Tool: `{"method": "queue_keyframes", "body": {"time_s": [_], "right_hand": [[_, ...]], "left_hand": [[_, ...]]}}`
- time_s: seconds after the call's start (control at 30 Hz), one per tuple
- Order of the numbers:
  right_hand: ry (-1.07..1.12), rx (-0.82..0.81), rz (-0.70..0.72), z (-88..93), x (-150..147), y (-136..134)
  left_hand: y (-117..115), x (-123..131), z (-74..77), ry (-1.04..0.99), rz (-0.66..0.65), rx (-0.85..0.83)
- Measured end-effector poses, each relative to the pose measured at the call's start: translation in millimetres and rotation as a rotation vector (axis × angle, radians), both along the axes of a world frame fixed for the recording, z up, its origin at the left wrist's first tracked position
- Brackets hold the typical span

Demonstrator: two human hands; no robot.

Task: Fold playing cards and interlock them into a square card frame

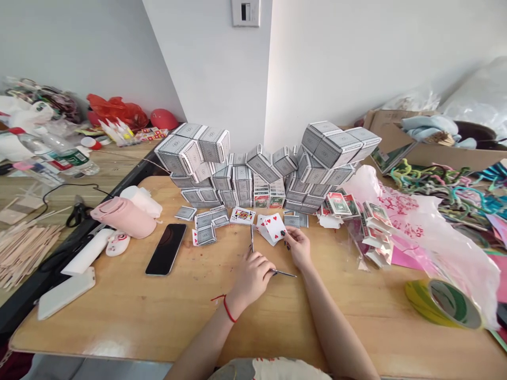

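Holding cards [276,229], blocks [263,164] behind, phone [166,249] left, tape [424,302] right

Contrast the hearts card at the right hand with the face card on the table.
Print: the hearts card carries red pips on white; the face card has a multicoloured figure.
Contact: the right hand has its grip at the hearts card's lower right; no hand touches the face card.
Place: the hearts card is nearer the person; the face card is farther back, to the left.
Shared: both face up.
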State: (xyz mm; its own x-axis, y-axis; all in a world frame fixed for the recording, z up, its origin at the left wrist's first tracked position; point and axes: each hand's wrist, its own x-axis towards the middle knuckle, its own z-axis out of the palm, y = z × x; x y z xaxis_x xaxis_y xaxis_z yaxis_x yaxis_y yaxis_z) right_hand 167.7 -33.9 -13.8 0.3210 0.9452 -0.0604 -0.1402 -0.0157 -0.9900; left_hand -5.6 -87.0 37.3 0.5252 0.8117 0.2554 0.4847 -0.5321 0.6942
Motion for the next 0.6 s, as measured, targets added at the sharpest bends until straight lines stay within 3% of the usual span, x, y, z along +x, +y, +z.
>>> {"method": "queue_keyframes", "body": {"time_s": [0.33, 0.5, 0.6], "right_hand": [[0.183, -0.006, -0.023, -2.4, 5, 2], [0.263, -0.027, 0.024, 1.2, 11, 0], [0.338, -0.041, 0.072, 4.8, 16, -2]], "left_hand": [[18, -28, 1.6, -0.167, 0.172, -0.014], [16, -34, -1.0, -0.21, 0.236, 0.122], [16, -34, -7.2, -0.124, 0.289, 0.282]]}}
